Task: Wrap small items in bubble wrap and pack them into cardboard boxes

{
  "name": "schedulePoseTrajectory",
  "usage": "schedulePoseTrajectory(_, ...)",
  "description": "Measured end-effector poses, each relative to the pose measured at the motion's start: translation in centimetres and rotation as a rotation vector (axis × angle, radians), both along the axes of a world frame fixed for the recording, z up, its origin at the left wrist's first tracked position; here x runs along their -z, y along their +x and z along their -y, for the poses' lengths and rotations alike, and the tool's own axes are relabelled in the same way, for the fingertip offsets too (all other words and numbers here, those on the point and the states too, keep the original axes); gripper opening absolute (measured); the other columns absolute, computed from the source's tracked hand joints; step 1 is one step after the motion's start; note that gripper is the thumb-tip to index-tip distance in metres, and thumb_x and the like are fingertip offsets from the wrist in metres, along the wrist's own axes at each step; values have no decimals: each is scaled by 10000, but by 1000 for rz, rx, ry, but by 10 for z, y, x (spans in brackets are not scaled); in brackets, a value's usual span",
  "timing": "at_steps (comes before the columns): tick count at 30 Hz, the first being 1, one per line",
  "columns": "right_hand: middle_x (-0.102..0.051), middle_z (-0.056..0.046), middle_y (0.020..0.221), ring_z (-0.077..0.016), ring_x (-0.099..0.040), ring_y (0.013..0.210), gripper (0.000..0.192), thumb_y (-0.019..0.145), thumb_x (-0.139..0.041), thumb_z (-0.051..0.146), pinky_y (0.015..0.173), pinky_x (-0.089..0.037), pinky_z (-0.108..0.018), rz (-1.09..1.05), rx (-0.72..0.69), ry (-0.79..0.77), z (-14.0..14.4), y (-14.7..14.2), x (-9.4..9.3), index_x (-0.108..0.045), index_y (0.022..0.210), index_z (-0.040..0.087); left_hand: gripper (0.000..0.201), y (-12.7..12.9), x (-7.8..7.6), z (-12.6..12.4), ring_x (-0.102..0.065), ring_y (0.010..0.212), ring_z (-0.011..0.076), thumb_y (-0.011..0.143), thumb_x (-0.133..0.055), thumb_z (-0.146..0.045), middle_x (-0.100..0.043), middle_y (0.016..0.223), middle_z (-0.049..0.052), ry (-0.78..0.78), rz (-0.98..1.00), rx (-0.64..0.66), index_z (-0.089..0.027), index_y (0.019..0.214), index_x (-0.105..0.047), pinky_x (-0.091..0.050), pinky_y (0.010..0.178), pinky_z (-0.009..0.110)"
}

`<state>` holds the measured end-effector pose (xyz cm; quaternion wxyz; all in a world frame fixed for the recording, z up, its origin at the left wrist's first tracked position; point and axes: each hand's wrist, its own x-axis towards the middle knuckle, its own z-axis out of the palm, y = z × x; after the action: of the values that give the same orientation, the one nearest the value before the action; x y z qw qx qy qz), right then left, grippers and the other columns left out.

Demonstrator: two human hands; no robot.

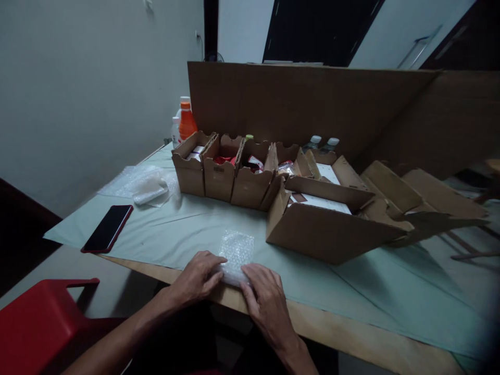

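A small sheet of bubble wrap [236,251] lies on the pale green table cover [175,229] near the table's front edge. My left hand [197,277] rests flat on its near left corner, fingers pressing the rolled near end. My right hand [265,297] presses the near right side of the same sheet. Whether something is wrapped inside the rolled end is hidden by my fingers.
An open cardboard box [324,229] sits right of centre. Behind it stand several small open cardboard bins [219,172] with items. A dark phone [108,228], crumpled plastic wrap [148,187], an orange bottle [186,121], a tall cardboard sheet [304,104] and a red chair [42,317] surround them.
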<state>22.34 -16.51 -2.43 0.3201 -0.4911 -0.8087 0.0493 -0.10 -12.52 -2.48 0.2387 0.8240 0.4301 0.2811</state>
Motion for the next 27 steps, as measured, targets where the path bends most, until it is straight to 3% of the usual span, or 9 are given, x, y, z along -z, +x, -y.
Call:
schedulePoseTrajectory(3,-652,-116,1276,-278,-582,1146,347,934,-580,166,969,-436,-456,68,42,40,0,-2,1,-587,1279,200,307,8,7,-11,-625,918,242,922,-571,-215,-703,975,94,29,-31,-96,-157,1214,-646,-514,861,403)
schedulePoseTrajectory(6,-648,-106,1288,-302,-570,1162,383,887,-630,134,980,-425,-483,132,19,7,-7,-6,3,-599,1261,211,340,15,12,-16,-617,1007,266,911,-579,-225,-671,1105,128,127,-28,-172,-159,1242,-630,-508,904,429)
schedulePoseTrajectory(10,-709,-83,1171,-261,-615,1092,311,913,-592,104,946,-441,-445,50,-16,-18,-17,-4,4,-613,1208,199,389,13,7,-4,-571,1129,287,860,-664,-239,-630,1234,134,195,-24,-77,-181,1242,-628,-465,982,448)
schedulePoseTrajectory(16,-729,-64,1117,-228,-638,1022,262,948,-584,185,905,-464,-400,-30,-11,-79,-13,1,0,-627,1204,221,300,4,2,2,-596,996,248,897,-602,-199,-700,1045,86,76,-12,-41,-182,1194,-641,-478,917,415)
schedulePoseTrajectory(21,-599,-137,1376,-313,-549,1204,433,893,-641,193,1001,-418,-497,121,59,7,-13,-5,2,-580,1321,203,302,16,13,-16,-611,954,269,918,-573,-240,-698,1029,109,129,-81,-186,-167,1203,-641,-493,887,442)
schedulePoseTrajectory(24,-638,-121,1328,-310,-550,1207,402,885,-643,153,1006,-412,-495,154,44,-19,-23,-6,7,-609,1283,199,317,20,16,-18,-612,985,281,924,-545,-266,-677,1068,119,125,-44,-272,-172,1215,-632,-500,886,453)
schedulePoseTrajectory(27,-698,-90,1229,-269,-582,1167,329,919,-605,147,989,-425,-449,62,50,-57,-35,-3,11,-629,1244,196,356,16,13,-9,-620,990,272,912,-550,-320,-660,1074,117,66,117,-353,-170,1228,-616,-507,880,439)
